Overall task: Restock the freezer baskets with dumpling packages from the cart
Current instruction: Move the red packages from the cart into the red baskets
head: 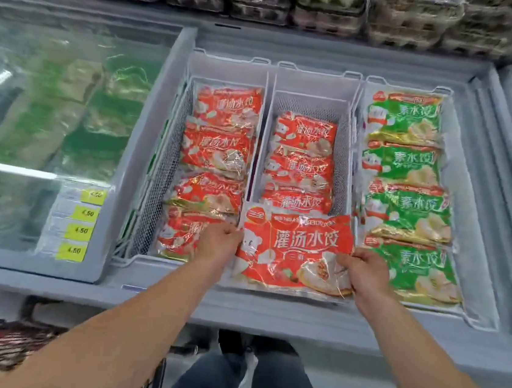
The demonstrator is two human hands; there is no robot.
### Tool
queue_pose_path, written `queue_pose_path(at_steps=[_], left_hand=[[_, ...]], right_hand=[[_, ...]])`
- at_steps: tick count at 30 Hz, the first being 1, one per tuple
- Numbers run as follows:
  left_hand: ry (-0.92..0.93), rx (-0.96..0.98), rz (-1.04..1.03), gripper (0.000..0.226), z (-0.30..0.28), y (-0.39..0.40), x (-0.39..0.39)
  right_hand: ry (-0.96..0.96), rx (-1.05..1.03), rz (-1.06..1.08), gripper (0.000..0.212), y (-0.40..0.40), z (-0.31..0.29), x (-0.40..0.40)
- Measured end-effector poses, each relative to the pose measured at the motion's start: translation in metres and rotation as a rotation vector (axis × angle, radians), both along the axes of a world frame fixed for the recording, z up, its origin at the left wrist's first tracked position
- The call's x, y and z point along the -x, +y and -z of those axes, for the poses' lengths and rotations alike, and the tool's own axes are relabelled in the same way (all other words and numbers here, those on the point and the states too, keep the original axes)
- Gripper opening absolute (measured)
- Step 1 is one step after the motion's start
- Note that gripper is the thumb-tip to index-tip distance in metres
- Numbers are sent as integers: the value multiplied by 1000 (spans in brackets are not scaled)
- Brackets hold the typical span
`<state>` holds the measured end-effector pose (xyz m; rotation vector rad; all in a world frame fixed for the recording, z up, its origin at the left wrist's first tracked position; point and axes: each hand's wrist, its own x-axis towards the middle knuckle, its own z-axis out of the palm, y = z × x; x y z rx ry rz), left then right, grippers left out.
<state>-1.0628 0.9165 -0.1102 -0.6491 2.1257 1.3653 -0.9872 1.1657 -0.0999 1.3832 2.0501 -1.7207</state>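
Both hands clamp one red dumpling package [294, 251], left hand [219, 242] gripping its 9 o'clock edge, right hand [364, 271] its 3 o'clock edge. The package sits over the near end of the middle basket [343, 159], which holds three red packages toward 12 o'clock. The left basket [162, 167] holds four red packages, the right basket [467, 202] four green.
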Motion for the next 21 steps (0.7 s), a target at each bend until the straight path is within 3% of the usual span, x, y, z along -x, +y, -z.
queue_pose_path(at_steps=[8, 17, 19, 21], left_hand=[[-128, 35, -16, 13, 37, 30, 58], [-25, 285, 98, 22, 58, 79, 147], [-27, 234, 113, 24, 71, 87, 159], [-34, 211, 254, 24, 80, 92, 158]], right_hand=[[-116, -91, -122, 5, 29, 31, 72], [-161, -221, -244, 22, 57, 78, 156], [-186, -235, -286, 25, 62, 85, 167], [-211, -220, -407, 36, 61, 90, 169]])
